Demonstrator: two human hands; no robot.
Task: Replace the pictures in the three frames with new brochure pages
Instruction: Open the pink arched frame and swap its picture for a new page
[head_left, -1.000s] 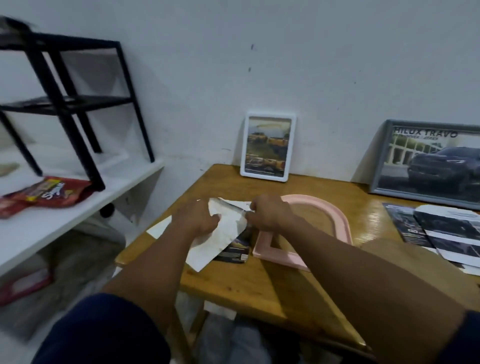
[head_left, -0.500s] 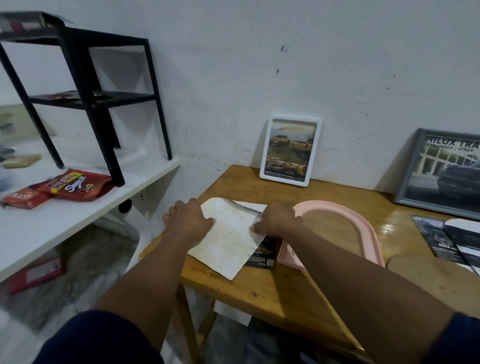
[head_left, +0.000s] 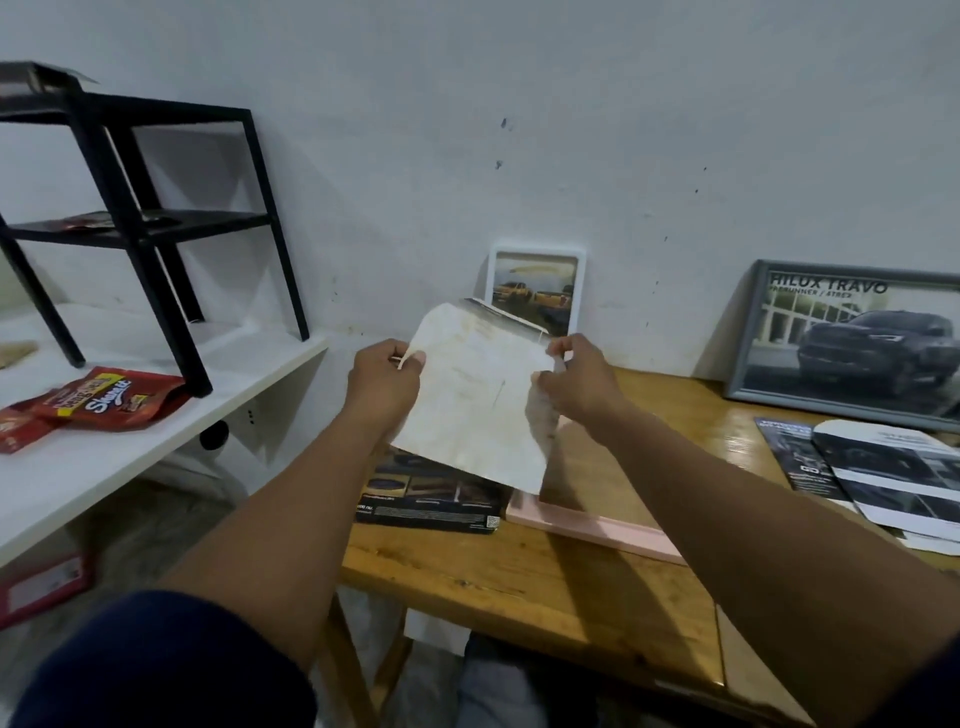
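Both hands hold a stained white sheet (head_left: 475, 400) up above the wooden table (head_left: 519, 571); a printed page shows behind its top edge. My left hand (head_left: 384, 384) pinches its left edge and my right hand (head_left: 576, 379) pinches its right edge. Under the sheet lies a dark brochure page (head_left: 431, 499), and beside it the pink arched frame (head_left: 587, 527) lies flat, partly hidden by my right arm. A small white frame (head_left: 537, 288) with a picture of trucks leans on the wall. A grey frame (head_left: 852, 338) with a dark car picture leans at the right.
More brochure pages (head_left: 872, 467) lie on the table's right side. A white shelf (head_left: 130, 426) at the left carries red snack packets (head_left: 98, 397) and a black metal rack (head_left: 140, 208). A red box (head_left: 41, 587) sits on the floor below.
The white sheet has risen from the table into the air between both hands, uncovering the dark brochure page beneath. The camera has come closer and turned left.
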